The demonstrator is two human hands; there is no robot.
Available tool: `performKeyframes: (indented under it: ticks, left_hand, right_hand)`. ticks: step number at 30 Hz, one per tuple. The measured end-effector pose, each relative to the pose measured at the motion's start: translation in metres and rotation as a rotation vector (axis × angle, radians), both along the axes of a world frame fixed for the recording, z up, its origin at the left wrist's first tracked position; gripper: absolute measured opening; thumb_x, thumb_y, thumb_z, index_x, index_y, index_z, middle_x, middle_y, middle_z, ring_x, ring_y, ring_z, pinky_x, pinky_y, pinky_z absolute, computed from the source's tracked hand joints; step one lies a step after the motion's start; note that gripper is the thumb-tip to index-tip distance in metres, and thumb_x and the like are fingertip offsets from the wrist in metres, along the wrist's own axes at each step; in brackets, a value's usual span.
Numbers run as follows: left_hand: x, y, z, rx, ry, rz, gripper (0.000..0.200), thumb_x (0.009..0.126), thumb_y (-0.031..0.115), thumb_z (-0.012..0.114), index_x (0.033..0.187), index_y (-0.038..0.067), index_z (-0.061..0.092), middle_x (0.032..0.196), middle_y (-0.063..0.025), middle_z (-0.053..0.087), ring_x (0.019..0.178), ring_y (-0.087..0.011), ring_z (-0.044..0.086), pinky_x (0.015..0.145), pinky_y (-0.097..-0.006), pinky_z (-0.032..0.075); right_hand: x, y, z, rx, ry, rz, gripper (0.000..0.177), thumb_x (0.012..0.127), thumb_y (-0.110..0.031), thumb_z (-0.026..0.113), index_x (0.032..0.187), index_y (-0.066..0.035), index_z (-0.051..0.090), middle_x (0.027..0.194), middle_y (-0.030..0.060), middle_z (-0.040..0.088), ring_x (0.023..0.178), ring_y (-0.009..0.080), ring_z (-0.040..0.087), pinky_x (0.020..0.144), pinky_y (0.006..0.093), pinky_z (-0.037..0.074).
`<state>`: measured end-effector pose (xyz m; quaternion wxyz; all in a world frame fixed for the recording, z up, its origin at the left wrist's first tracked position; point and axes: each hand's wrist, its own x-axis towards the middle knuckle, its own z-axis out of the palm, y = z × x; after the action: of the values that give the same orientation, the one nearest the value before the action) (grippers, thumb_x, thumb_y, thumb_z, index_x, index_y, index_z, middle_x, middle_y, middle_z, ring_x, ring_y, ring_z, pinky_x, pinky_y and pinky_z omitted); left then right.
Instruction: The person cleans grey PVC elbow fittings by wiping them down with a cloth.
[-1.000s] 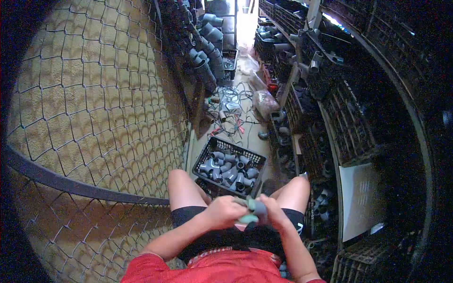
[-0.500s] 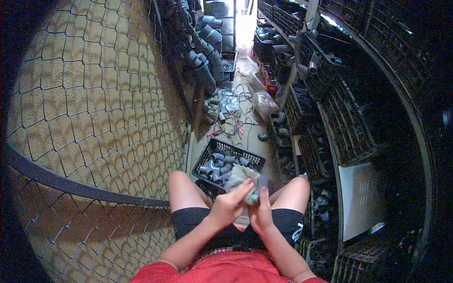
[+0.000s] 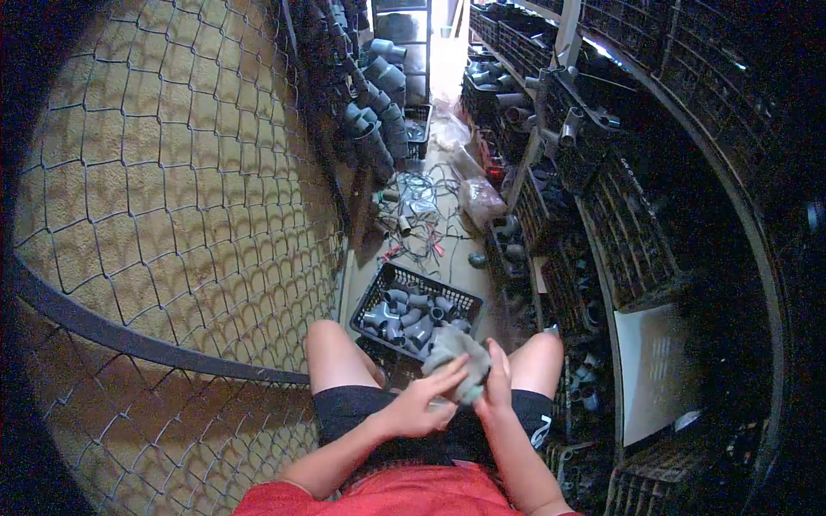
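Observation:
Between my knees, a crumpled grey cloth (image 3: 451, 351) is bunched up in my hands. My left hand (image 3: 422, 406) presses it from the left, fingers stretched across its near side. On the right, my right hand (image 3: 496, 383) closes around the cloth's edge, thumb side up. A small greenish patch (image 3: 473, 394) shows at the bottom of the bundle; whether a part is wrapped inside I cannot tell. Just beyond the cloth stands a black plastic crate (image 3: 366, 298) on the floor, holding several grey pipe fittings (image 3: 419, 331), some of them elbows.
Cables (image 3: 422, 202) and small tools lie on the aisle floor ahead, near a plastic bag (image 3: 482, 199). A wire-mesh fence (image 3: 172, 172) runs along the left. Shelves with black crates (image 3: 632, 228) of fittings line the right. Large grey fittings (image 3: 376, 129) are stacked further up on the left.
The cloth and both hands have shifted slightly right and closer to my body. More of the crate's fittings now show, and the cloth covers more of what was between the hands.

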<state>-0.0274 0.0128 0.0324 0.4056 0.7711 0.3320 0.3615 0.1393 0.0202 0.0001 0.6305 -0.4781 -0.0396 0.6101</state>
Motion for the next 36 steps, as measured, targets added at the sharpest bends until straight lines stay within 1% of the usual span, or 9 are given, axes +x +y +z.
performKeyframes:
  ticks: [14,20,22,24,27,30,32,33,36]
  left_hand:
    - [-0.008,0.022,-0.018,0.164,0.319,0.047,0.042,0.066,0.013,0.075,0.107,0.01,0.066,0.101,-0.0122,0.07,0.086,-0.0333,0.069,0.069,-0.0405,0.056]
    - [0.006,0.008,-0.06,-0.654,-0.038,-0.256,0.013,0.067,0.001,0.071,0.076,0.005,0.063,0.068,-0.0046,0.064,0.067,-0.0091,0.058,0.061,-0.0323,0.049]
    - [0.007,0.009,-0.051,-0.537,-0.101,-0.028,0.012,0.07,0.01,0.074,0.075,0.006,0.064,0.069,-0.0079,0.066,0.065,-0.017,0.065,0.059,-0.0369,0.051]
    - [-0.004,0.027,-0.02,0.067,0.451,0.132,0.026,0.076,0.034,0.071,0.081,0.008,0.067,0.084,-0.0142,0.069,0.079,-0.0371,0.066,0.063,-0.0448,0.053]
    - [0.0,0.021,-0.022,0.123,0.513,0.076,0.022,0.075,0.023,0.074,0.09,0.008,0.07,0.089,-0.0088,0.073,0.075,-0.0252,0.071,0.066,-0.0365,0.056]
    - [0.015,0.009,-0.012,-1.063,-0.097,-0.086,0.018,0.078,0.011,0.077,0.095,0.009,0.072,0.086,0.0019,0.069,0.077,-0.0069,0.062,0.071,-0.0292,0.054]
    - [0.029,-0.005,-0.023,-1.195,-0.513,-0.026,0.018,0.078,0.011,0.076,0.095,0.008,0.072,0.086,0.003,0.069,0.077,-0.0077,0.062,0.071,-0.0301,0.053]
    - [0.026,0.0,-0.029,-1.191,-0.514,-0.028,0.018,0.078,0.011,0.076,0.095,0.008,0.072,0.086,0.003,0.069,0.077,-0.0077,0.062,0.071,-0.0301,0.053]
    - [0.007,0.02,-0.036,-0.086,0.329,0.006,0.02,0.079,0.027,0.067,0.088,0.008,0.068,0.077,-0.0122,0.069,0.07,-0.0282,0.068,0.062,-0.0414,0.053]
  right_hand:
    - [-0.025,-0.014,0.03,0.237,-0.094,-0.089,0.016,0.088,-0.015,0.05,0.096,-0.002,0.054,0.088,0.0095,0.06,0.081,0.0186,0.059,0.079,0.0304,0.048]
    - [-0.013,-0.013,0.03,0.757,-0.151,0.229,0.016,0.089,-0.017,0.048,0.086,-0.001,0.051,0.08,0.013,0.058,0.074,0.0234,0.056,0.074,0.0361,0.047]
    - [-0.013,-0.004,0.033,0.402,-0.337,0.089,0.023,0.095,-0.023,0.051,0.088,-0.001,0.053,0.079,0.0134,0.061,0.077,0.0226,0.06,0.076,0.0391,0.05]
    - [-0.01,-0.001,0.038,0.368,-0.304,0.025,0.027,0.099,-0.025,0.049,0.081,-0.005,0.053,0.072,0.0116,0.059,0.078,0.0223,0.061,0.077,0.0404,0.051]
    - [-0.004,0.0,0.025,0.446,-0.269,0.036,0.035,0.101,-0.025,0.047,0.07,-0.01,0.048,0.064,0.0056,0.054,0.076,0.0217,0.059,0.078,0.0399,0.05]
    - [-0.006,0.004,0.023,0.712,0.412,0.032,0.04,0.102,-0.025,0.048,0.064,-0.014,0.046,0.062,0.0024,0.052,0.072,0.0205,0.057,0.078,0.0415,0.051]
    - [-0.003,0.005,0.017,0.648,0.383,0.053,0.04,0.102,-0.026,0.048,0.064,-0.014,0.045,0.062,0.0028,0.052,0.073,0.0211,0.057,0.078,0.0413,0.051]
    - [0.0,0.006,0.014,0.584,0.353,0.077,0.041,0.102,-0.027,0.048,0.063,-0.014,0.044,0.063,0.0032,0.053,0.073,0.0217,0.057,0.078,0.0411,0.051]
    - [0.004,0.012,0.022,0.363,-0.065,0.153,0.039,0.102,-0.029,0.049,0.066,-0.011,0.049,0.075,0.0071,0.063,0.078,0.0218,0.062,0.076,0.0386,0.053]
